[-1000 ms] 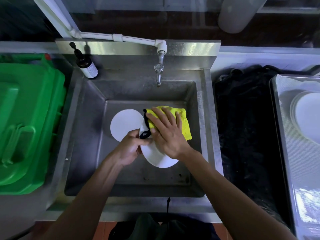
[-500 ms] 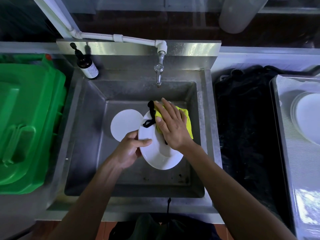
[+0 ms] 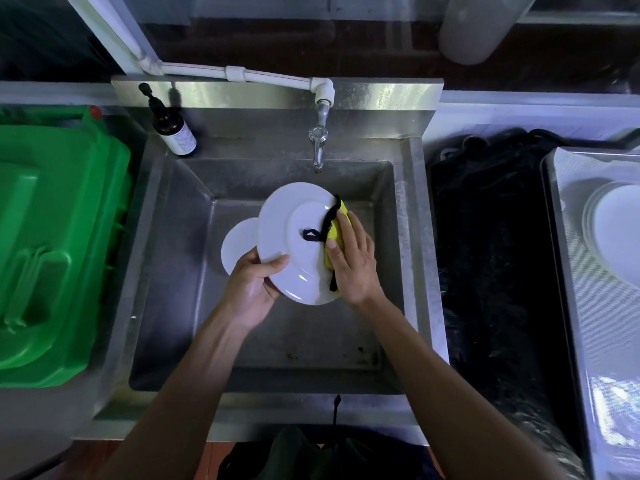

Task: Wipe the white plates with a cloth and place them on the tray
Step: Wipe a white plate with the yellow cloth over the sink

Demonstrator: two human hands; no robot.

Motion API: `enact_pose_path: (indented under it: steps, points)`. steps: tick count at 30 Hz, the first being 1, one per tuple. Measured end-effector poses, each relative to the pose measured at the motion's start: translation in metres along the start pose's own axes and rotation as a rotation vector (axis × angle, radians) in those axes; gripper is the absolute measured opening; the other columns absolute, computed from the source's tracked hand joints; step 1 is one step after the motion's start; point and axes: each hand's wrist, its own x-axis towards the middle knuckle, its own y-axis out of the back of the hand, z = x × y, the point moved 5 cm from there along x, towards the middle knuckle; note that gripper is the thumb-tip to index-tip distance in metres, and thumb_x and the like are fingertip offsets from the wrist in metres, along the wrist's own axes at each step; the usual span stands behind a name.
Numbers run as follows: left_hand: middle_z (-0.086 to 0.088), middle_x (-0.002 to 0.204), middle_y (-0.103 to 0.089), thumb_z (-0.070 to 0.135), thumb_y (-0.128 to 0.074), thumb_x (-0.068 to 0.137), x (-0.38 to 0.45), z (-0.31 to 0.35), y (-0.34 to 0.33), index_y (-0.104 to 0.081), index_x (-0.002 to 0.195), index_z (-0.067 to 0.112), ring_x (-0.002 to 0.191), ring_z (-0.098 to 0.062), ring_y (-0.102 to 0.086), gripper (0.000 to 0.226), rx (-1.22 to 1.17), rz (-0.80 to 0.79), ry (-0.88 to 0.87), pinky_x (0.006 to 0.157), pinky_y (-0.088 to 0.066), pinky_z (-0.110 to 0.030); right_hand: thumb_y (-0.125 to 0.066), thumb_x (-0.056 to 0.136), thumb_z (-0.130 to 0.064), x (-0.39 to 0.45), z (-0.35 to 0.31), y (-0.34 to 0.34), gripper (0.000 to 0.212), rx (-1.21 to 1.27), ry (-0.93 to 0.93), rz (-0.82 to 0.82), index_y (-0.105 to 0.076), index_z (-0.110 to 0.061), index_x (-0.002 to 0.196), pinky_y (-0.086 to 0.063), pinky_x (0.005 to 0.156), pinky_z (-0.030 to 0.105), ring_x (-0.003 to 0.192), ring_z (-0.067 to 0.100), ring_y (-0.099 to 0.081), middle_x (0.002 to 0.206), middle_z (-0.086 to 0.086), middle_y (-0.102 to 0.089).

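Over the steel sink [image 3: 166, 271], my left hand [image 3: 252, 289] grips a white plate [image 3: 291, 244] by its lower left rim, tilted up toward me. My right hand [image 3: 353, 261] presses a yellow cloth [image 3: 334, 233] with black edging against the plate's right side. A second white plate [image 3: 237, 245] lies flat on the sink floor, partly hidden behind the held one. At the far right, a stack of white plates [image 3: 620, 233] rests on a metal tray [image 3: 575, 306].
A tap [image 3: 318, 143] hangs over the back of the sink, with a brown pump bottle [image 3: 173, 128] at the back left corner. A green plastic bin [image 3: 52, 251] stands to the left. Black plastic sheeting [image 3: 491, 271] fills the gap between sink and tray.
The held plate has been lifted and tilted more upright, showing more of its face. My right hand with the cloth has slid to the plate's right edge.
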Motion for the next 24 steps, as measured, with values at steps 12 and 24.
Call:
enact_pose_path:
  steps: [12,24]
  points:
    - [-0.025,0.141,-0.058,0.005,-0.055,0.098,0.006,0.000,-0.014,-0.053,0.142,0.001,0.129,-0.042,-0.057,0.045,-0.136,0.143,-0.041,0.104,-0.051,-0.052,-0.026,0.104,-0.051,-0.037,-0.035,-0.035,0.049,0.105,-0.071,0.131,-0.028,-0.042,0.152,-0.011,0.119,0.050,0.153,0.007,0.002,0.165,-0.020,-0.011]
    - [-0.023,0.137,-0.061,0.006,-0.054,0.099,0.001,0.001,-0.001,-0.056,0.140,0.004,0.122,-0.039,-0.062,0.042,-0.190,0.119,-0.027,0.092,-0.058,-0.046,-0.023,0.102,-0.055,-0.029,-0.025,-0.034,0.054,0.081,-0.103,0.104,-0.029,-0.040,0.153,-0.016,0.118,0.055,0.153,0.010,-0.002,0.166,-0.016,-0.011]
